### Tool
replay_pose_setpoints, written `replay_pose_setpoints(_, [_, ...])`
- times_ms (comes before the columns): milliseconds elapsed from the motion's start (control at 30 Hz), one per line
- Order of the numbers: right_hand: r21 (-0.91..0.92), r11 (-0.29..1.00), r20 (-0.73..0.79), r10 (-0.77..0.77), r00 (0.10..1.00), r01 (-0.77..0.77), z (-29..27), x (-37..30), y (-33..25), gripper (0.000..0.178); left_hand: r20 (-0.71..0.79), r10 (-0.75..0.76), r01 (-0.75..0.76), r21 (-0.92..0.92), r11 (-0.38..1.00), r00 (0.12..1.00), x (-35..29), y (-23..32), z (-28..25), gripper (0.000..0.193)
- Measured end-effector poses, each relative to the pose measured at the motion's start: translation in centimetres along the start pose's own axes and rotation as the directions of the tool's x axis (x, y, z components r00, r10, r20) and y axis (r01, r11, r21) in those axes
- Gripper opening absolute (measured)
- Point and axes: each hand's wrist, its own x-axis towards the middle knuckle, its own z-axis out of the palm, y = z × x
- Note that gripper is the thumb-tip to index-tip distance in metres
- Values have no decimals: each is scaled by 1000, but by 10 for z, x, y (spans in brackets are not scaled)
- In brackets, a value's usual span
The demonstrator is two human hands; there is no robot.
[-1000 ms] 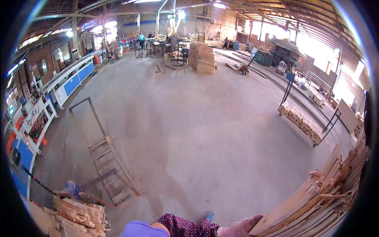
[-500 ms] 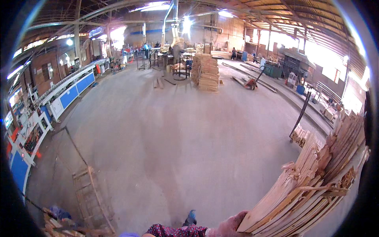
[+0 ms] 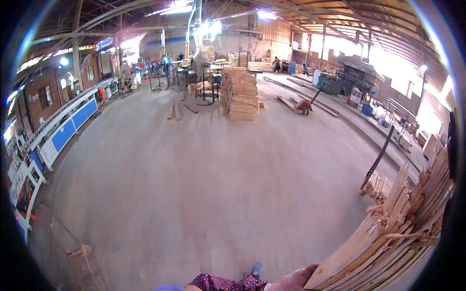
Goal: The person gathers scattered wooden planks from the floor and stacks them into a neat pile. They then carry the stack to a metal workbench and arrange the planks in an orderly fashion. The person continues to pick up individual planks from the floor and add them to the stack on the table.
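A wide workshop with a broad grey concrete floor (image 3: 184, 179) spreads under a corrugated roof. At far left runs a long blue-and-white machine line (image 3: 73, 128). Left of centre, at the lower edge, a patterned dark-red-and-pink sleeve (image 3: 221, 282) reaches rightward across the body, with the toe of a blue shoe (image 3: 256, 269) just beyond it. In the background near the middle stands a tall stack of pale sawn boards (image 3: 242, 97).

The sleeve ends in the left hand (image 3: 292, 280), in a pinkish work glove, closed on the near, lower-left end of a thick bundle of rough, splintery wooden boards (image 3: 366, 245); its fingertips are partly hidden by the wood. The bundle lies directly right of this hand, its long axis slanting from the glove up toward the right rim, its ragged ends uppermost. The left is the nearer hand in sight; the right is not visible, so its state cannot be told. Past the bundle rises a dark upright post (image 3: 377, 157).
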Motion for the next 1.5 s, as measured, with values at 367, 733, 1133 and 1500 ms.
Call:
replay_pose_setpoints(367, [367,909,170,145,975,-199,327,182,9,28,-97,-58,27,-290,957,994,242,-50,-193,87])
replay_pose_setpoints(733, [181,979,156,63,986,-92,553,379,141,31,-74,-196,152,-396,906,978,492,-124,-365,87])
replay_pose_setpoints(1133, [170,981,95,75,993,-90,786,585,222,34,137,-273,304,-358,883,952,799,-146,-546,85])
replay_pose_setpoints(1500, [230,970,316,6,949,-83,1092,826,315,36,-228,-45,11,-150,989,973,1081,-264,-739,89])
